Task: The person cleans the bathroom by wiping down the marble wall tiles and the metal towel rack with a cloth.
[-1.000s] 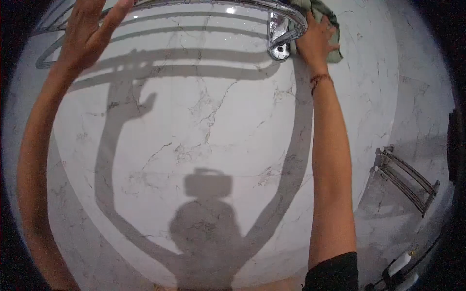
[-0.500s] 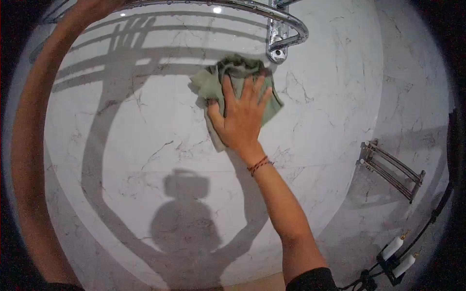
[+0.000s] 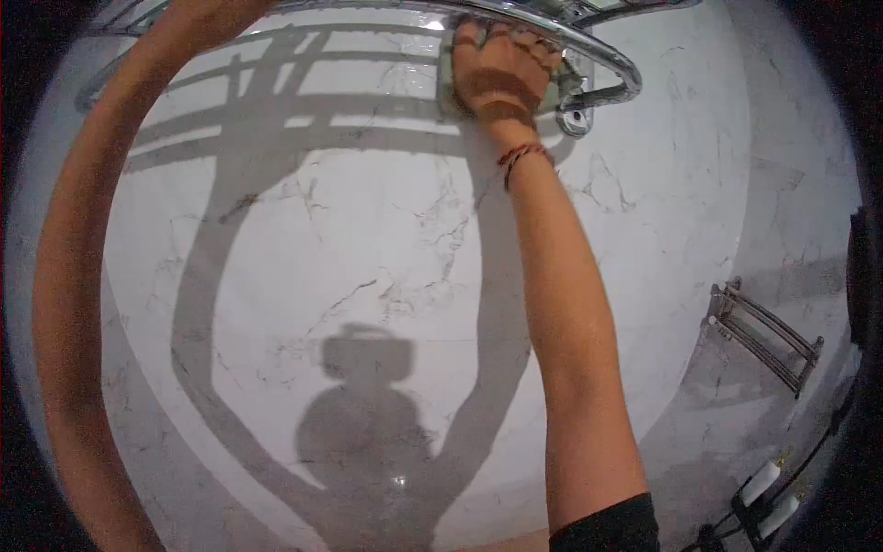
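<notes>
R hand up high, fingers bent over crumpled green fabric cloth; cloth btwn hand & white, grey-veined marble-look wall, partly behind curved chrome tube rack, just L of its mounting plate. Gripping or only pressing: can't tell. L hand at top edge, nr rack's L part; fingers cut off, state can't tell. Dark-red braided bracelet on R wrist.

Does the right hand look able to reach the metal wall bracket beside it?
Probably yes: the right hand is close beside the bracket, whose lower end shows uncovered below the curved rail.
</notes>
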The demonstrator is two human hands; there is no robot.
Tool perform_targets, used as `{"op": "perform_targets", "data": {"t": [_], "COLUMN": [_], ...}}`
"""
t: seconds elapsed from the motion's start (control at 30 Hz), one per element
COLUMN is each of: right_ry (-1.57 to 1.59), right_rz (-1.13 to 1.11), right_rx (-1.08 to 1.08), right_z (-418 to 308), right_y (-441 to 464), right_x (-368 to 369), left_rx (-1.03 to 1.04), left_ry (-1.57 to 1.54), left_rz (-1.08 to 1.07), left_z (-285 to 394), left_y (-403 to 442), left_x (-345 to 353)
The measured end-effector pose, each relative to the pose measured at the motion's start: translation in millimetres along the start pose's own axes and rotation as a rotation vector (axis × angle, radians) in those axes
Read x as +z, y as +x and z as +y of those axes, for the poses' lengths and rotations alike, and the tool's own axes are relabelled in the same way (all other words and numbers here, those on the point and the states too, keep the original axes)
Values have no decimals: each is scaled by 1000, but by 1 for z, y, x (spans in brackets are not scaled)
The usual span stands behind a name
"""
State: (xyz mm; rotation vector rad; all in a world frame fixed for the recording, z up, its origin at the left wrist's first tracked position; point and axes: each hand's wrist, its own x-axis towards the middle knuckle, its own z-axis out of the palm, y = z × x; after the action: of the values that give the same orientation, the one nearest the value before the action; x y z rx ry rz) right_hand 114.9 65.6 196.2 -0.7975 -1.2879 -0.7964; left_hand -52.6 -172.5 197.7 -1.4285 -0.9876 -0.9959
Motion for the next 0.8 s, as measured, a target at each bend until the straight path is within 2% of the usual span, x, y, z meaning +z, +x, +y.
{"op": "perform_targets", "data": {"t": [0.1, 0.23, 0.37, 0.43, 0.5, 0.53, 0.67, 0.73, 0.8], "right_ry": [33, 113, 332, 466, 500, 478, 361, 422, 292], "right_rz": [35, 24, -133, -245, -265, -177, 24, 35, 24], "right_rx": [0, -25, -142, -202, -244, -346, -622, -634, -534], "right_z": [-5, -34, -95, -129, -155, -163, -136, -110, -74], "right_y": [34, 45, 42, 37, 28, 18, -23, -31, -39], "right_x": [5, 30, 54, 60, 57, 49, 21, 12, 1], "left_rx": [-58, -36, -21, -19, -1, -5, -29, -45, -36], "left_ry": [42, 48, 98, 80, 73, 72, 40, 86, 76], "left_rz": [19, 50, 122, 89, 65, 67, 47, 64, 31], "left_z": [-19, -19, -23, -22, -22, -22, -23, -23, -21], "left_y": [10, 12, 9, 10, 11, 11, 11, 11, 12], "left_x": [11, 13, 16, 11, 9, 9, 10, 9, 7]}}
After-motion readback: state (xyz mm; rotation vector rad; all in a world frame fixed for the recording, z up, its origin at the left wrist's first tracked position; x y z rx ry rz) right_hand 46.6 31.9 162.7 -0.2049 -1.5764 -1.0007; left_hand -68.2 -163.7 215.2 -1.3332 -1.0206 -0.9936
